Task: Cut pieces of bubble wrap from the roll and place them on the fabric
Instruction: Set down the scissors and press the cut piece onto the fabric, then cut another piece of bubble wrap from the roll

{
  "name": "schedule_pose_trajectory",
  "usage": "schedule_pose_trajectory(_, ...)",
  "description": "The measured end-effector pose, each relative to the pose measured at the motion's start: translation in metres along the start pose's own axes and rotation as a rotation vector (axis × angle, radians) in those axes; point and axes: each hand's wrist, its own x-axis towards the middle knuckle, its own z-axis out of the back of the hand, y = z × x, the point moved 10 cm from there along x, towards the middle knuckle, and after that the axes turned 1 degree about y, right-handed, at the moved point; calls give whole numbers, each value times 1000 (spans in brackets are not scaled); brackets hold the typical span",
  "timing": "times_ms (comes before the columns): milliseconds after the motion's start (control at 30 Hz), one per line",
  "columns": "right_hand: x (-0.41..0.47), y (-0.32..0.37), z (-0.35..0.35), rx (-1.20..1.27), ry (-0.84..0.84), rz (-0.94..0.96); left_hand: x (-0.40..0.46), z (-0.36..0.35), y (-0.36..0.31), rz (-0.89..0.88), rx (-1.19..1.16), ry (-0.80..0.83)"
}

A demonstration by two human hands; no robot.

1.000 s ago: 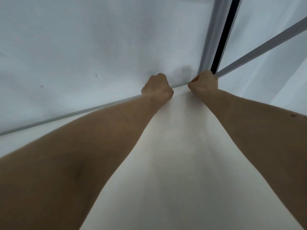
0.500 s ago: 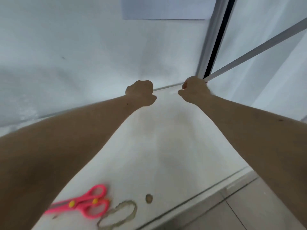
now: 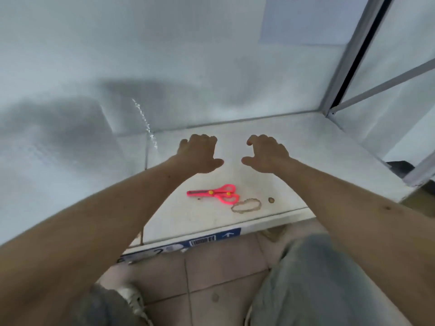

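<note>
**Both hands empty over table**

Pink scissors (image 3: 215,193) lie closed on the white table (image 3: 306,161), near edge, beside a ring stain (image 3: 246,205). Beyond them, left hand (image 3: 199,154) and right hand (image 3: 267,152): each grip loose, fingers curled, holding nothing. Bubble wrap (image 3: 70,142) is draped far left.

Bare forearms without sleeves, grey-blue trousers (image 3: 313,278) and a pale, worn sneaker (image 3: 133,300).
</note>
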Motion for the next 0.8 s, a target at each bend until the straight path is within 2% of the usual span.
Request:
schedule_pose_trajectory(267, -44, 57, -34, 28, 72, 36, -75, -26, 72, 128, -86, 19)
schedule_pose_trajectory(433, -59, 75, -61, -18, 161, 54, -92, -55, 113, 250, -242, 59)
schedule_pose_trajectory(667, -49, 73, -66, 25, 164, 23, -81, -65, 150, 434, -652, -26)
schedule_pose_trajectory(800, -38, 71, -67, 140, 130, 4, -68, -78, 168, 649, -1123, -158)
